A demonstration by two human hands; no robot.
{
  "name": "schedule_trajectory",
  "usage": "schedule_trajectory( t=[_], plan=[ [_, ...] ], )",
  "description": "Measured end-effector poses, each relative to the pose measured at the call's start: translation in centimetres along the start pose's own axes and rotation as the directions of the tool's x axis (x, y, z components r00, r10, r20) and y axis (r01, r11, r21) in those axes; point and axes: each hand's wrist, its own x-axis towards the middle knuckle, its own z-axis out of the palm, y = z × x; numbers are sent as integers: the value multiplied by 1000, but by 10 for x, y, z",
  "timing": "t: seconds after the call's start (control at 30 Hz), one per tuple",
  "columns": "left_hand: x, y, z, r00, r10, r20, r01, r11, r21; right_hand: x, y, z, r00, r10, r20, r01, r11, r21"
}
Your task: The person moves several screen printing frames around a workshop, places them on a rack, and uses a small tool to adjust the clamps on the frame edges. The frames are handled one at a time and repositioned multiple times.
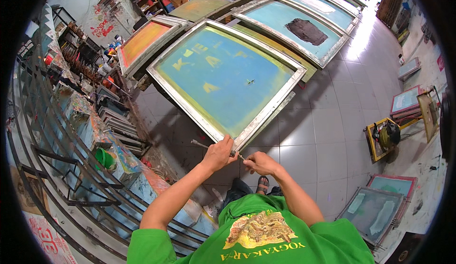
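L hand (219, 154), fingers curled round slim grey metal bar (198, 144), lower ctr of frame, at corner of pale-rimmed blue rectangular screen (228, 83); R hand (261, 163) pinches thin metal rod (241, 157) (fingertips part-hidden).

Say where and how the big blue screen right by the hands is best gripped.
The big blue screen is probably best held from the person's side, left hand on the near left rail, right hand on the near right rail: these straight pale rails border the flat mesh, and their shared corner points toward the person.
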Motion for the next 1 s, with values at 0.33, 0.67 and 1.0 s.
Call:
schedule_trajectory(
  t=[0.33,0.67,1.0],
  plan=[
    [0,-1,3,1000,1,27,-3,998,59,-7,-15,5,975,-72,-210,8,956,-292],
    [-9,-7,8,999,3,-34,-2,999,41,11,16,2,997,-76,1,76,997,4],
    [-10,-7,7,1000,-5,2,5,1000,-15,9,18,15,964,-153,-219,116,978,-172]
  ],
)
